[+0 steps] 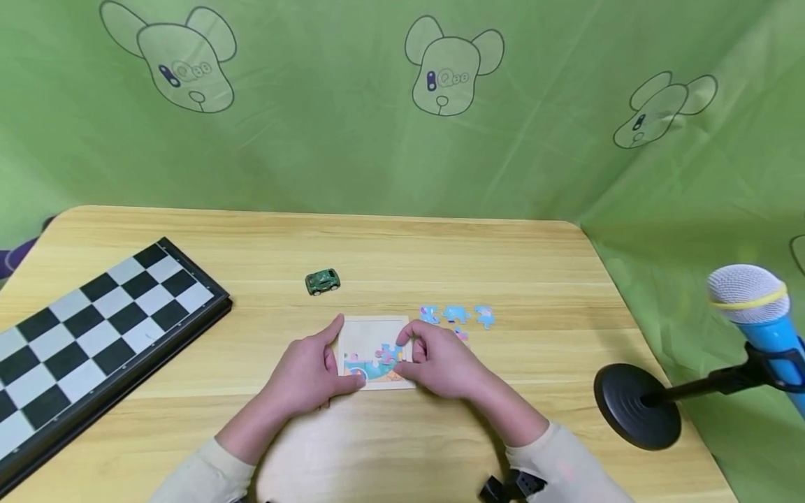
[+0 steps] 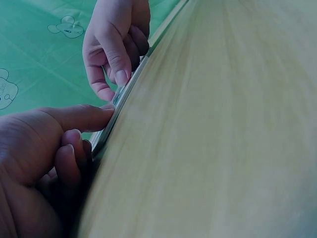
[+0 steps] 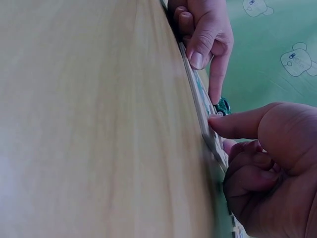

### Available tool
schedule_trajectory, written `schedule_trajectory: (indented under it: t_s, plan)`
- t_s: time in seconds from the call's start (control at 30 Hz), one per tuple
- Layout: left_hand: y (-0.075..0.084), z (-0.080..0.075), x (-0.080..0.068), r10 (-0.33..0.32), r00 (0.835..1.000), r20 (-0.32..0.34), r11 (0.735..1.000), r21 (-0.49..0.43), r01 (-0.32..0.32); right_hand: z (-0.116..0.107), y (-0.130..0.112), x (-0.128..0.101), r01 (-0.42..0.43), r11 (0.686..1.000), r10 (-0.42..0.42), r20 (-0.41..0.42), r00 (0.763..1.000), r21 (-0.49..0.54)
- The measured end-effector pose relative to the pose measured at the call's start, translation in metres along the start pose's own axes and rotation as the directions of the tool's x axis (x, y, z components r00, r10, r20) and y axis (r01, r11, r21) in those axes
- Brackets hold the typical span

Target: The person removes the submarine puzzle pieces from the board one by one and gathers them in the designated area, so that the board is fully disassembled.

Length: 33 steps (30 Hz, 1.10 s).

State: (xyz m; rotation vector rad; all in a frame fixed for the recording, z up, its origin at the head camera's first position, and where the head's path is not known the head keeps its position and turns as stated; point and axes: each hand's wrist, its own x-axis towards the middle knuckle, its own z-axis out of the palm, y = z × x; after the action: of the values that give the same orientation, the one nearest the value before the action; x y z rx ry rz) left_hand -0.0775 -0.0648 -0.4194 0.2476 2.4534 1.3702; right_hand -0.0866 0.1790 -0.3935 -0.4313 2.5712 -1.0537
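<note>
A small jigsaw puzzle board (image 1: 377, 327) with a pale wooden frame lies on the table, its lower part filled with colourful pieces. The left hand (image 1: 310, 370) holds the board at its left side, thumb on the lower left corner and index finger along the edge. From the right, the right hand (image 1: 443, 360) reaches over the board's edge. Its thumb and curled index finger pinch at a blue and pink puzzle piece (image 1: 388, 351). In the right wrist view the right thumb (image 3: 233, 124) meets the board's edge. Several loose puzzle pieces (image 1: 455, 314) lie beyond the right hand.
A green toy car (image 1: 323, 281) stands behind the board. The black and white chessboard (image 1: 113, 307) lies at the left. On the right, a blue microphone (image 1: 764, 318) is held by a stand with a round black base (image 1: 635, 405). A green curtain (image 1: 352, 140) hangs behind the table.
</note>
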Motion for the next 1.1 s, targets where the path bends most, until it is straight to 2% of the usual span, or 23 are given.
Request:
schedule_trajectory:
  t_s: [0.23,0.5,0.8,1.1]
  plan:
    - [0.000,0.000,0.000,-0.011,1.000,0.003,1.000,-0.002,0.011,-0.012,-0.003,-0.011,0.034,0.998,-0.034,-0.011,0.999,0.044]
    - [0.001,0.000,0.000,-0.014,1.000,0.000,1.000,0.006,0.014,-0.033,0.008,-0.026,0.047,0.995,-0.041,-0.065,0.997,0.092]
    - [0.001,0.000,-0.001,-0.017,1.000,0.007,1.000,-0.005,0.017,-0.058,0.032,-0.044,0.028,0.997,-0.017,-0.143,0.990,0.077]
    - [0.001,0.000,-0.001,-0.020,1.000,0.008,1.000,-0.002,0.020,-0.076,0.054,-0.057,-0.015,0.999,0.021,-0.172,0.985,0.037]
